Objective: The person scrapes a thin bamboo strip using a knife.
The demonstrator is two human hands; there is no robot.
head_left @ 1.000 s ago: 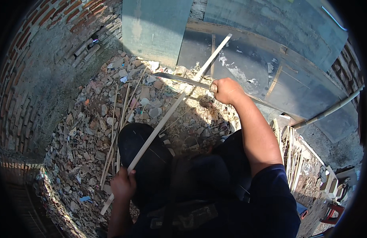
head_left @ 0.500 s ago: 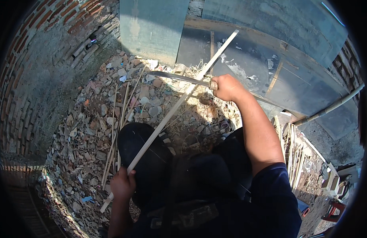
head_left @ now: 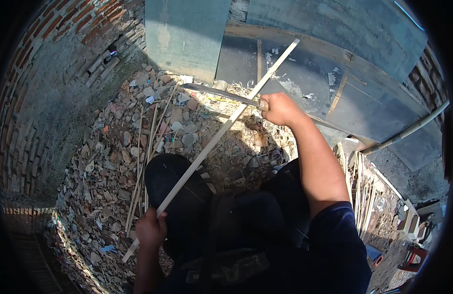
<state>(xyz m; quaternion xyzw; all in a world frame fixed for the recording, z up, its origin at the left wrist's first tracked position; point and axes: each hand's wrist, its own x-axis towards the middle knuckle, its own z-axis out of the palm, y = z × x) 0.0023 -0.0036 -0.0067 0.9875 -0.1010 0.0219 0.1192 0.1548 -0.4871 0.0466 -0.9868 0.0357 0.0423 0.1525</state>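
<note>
A long pale strip, bamboo or wood point(head_left: 212, 142), slants across my view from the lower left to the upper right, passing over my left knee. Near its lower end my left hand point(head_left: 151, 229) is closed around it. My right hand point(head_left: 280, 109) grips the short handle of a machete point(head_left: 221, 93), whose long dark blade points left. The blade crosses the strip close to the handle and appears to touch it. The fingers of my right hand are wrapped round the handle and partly hidden.
Rubble and broken stones point(head_left: 109, 166) cover the ground. Several thin strips point(head_left: 150, 147) lie left of my knee, and more strips point(head_left: 364, 191) lie at the right. A brick wall point(head_left: 30, 122) rises on the left. Blue-grey panels point(head_left: 185, 39) stand ahead, with a pole point(head_left: 408, 131) at the right.
The machete and the strip have shifted only slightly; the strip's far end sits a little farther right. Both hands keep their hold.
</note>
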